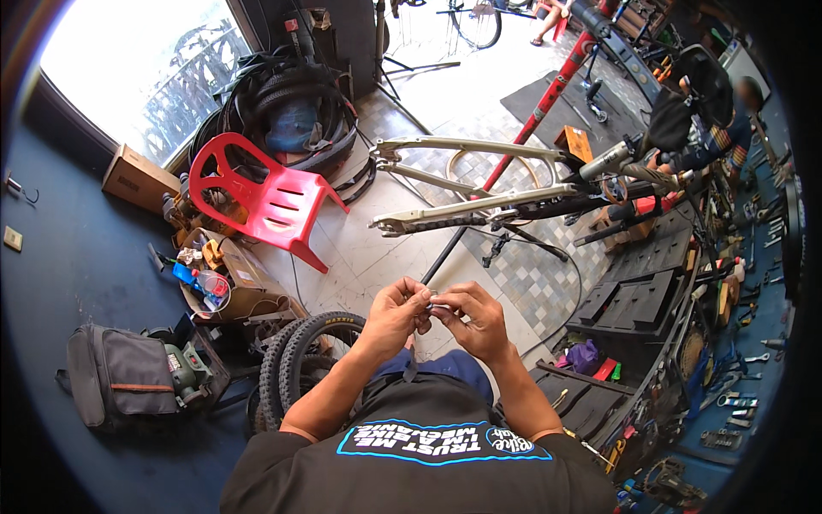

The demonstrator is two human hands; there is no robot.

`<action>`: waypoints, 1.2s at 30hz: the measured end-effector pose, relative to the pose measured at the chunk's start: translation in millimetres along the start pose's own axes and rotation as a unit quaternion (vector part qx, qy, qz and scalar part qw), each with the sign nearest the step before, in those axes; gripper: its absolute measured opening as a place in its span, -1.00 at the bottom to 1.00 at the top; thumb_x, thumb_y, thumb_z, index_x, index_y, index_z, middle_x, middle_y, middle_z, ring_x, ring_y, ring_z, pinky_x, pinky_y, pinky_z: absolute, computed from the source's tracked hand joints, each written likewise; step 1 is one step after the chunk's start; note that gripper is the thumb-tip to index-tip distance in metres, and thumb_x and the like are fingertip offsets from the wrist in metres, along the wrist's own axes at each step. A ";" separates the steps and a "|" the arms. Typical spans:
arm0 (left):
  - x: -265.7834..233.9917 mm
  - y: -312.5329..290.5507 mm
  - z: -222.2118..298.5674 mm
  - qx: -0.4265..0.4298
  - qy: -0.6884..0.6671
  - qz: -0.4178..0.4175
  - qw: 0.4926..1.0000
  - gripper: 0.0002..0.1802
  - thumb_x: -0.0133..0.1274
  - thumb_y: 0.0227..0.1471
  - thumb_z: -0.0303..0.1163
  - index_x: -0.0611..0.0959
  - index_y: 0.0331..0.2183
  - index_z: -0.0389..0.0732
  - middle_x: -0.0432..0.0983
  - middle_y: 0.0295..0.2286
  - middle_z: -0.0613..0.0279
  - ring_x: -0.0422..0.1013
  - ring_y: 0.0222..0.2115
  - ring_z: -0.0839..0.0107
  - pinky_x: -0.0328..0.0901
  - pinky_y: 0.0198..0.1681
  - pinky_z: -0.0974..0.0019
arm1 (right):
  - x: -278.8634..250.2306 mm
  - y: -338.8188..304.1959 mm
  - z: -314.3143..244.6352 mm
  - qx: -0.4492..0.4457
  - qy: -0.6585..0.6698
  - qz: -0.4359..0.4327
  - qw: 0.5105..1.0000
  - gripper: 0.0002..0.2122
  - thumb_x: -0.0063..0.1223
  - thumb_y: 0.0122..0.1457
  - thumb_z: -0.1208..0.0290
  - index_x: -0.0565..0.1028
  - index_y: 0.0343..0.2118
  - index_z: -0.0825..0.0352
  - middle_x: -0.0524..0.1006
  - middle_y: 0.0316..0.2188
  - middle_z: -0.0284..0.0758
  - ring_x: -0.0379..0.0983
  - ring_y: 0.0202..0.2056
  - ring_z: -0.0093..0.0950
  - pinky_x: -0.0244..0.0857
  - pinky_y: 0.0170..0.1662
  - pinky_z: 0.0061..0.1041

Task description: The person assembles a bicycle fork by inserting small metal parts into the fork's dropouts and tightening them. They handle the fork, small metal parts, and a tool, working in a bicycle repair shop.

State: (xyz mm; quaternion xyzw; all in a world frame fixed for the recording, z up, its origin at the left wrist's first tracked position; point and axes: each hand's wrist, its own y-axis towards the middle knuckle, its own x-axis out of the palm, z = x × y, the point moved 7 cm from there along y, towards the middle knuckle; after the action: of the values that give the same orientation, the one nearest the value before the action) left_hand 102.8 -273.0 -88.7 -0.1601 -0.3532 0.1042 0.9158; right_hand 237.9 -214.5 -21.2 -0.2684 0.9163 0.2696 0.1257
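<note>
Close together in front of my body, both hands pinch a small shiny metal part, too small and covered for me to name its kind. My left hand grips it from the left between thumb and fingers. From the right, my right hand has its thumb and fingertips closed on the same piece. Beyond the hands, a bare bicycle frame is held up, its pale rear stays pointing left. A red repair stand post slants behind it.
A red plastic chair stands at the left near piled tyres. Two knobby tyres lean by my left forearm. A cardboard box of odds and ends sits beyond. Tools hang on the right wall. Another person works at the upper right.
</note>
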 end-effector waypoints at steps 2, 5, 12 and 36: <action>-8.5 10.6 13.4 0.019 0.013 0.016 1.000 -0.79 0.15 0.28 -0.34 0.50 -0.24 -0.26 0.49 -0.50 0.27 0.42 -0.57 0.50 0.33 -0.49 0.42 | 9.2 16.8 9.6 -0.004 0.008 -0.007 1.000 -0.81 0.38 0.07 0.55 0.65 -0.24 0.26 0.60 -0.32 -0.31 0.58 -0.38 -0.43 0.52 -0.33 -0.46; -20.1 26.1 27.9 0.026 0.019 0.046 0.998 -0.80 0.15 0.28 -0.37 0.49 -0.24 -0.27 0.51 -0.51 0.25 0.45 -0.58 0.50 0.35 -0.50 0.43 | 17.2 44.6 15.7 -0.044 -0.012 -0.029 0.999 -0.82 0.37 0.08 0.55 0.64 -0.25 0.28 0.60 -0.32 -0.30 0.58 -0.39 -0.40 0.52 -0.33 -0.45; -30.4 59.3 44.0 0.027 -0.022 0.078 0.996 -0.82 0.14 0.28 -0.38 0.49 -0.25 -0.26 0.52 -0.49 0.22 0.48 -0.56 0.49 0.39 -0.52 0.42 | 26.7 89.3 49.0 -0.071 0.006 -0.069 0.995 -0.85 0.36 0.09 0.55 0.60 -0.29 0.33 0.57 -0.36 -0.30 0.52 -0.48 -0.50 0.45 -0.43 -0.52; -65.6 63.3 134.5 0.209 0.116 0.295 0.925 -0.94 0.05 0.32 -0.40 0.51 -0.22 -0.15 0.57 -0.38 0.22 0.45 -0.49 0.51 0.34 -0.53 0.44 | 80.2 219.7 254.9 -0.044 -0.012 0.057 0.997 -0.81 0.34 0.11 0.40 0.55 -0.25 0.27 0.59 -0.39 -0.29 0.55 -0.47 -0.33 0.42 -0.42 -0.34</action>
State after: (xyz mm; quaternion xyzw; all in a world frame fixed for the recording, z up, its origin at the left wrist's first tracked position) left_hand -41.4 -204.7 -58.1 -0.0732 -0.1517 0.4216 0.8910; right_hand 70.6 50.7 -167.4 -0.2177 0.9157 0.3195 0.1092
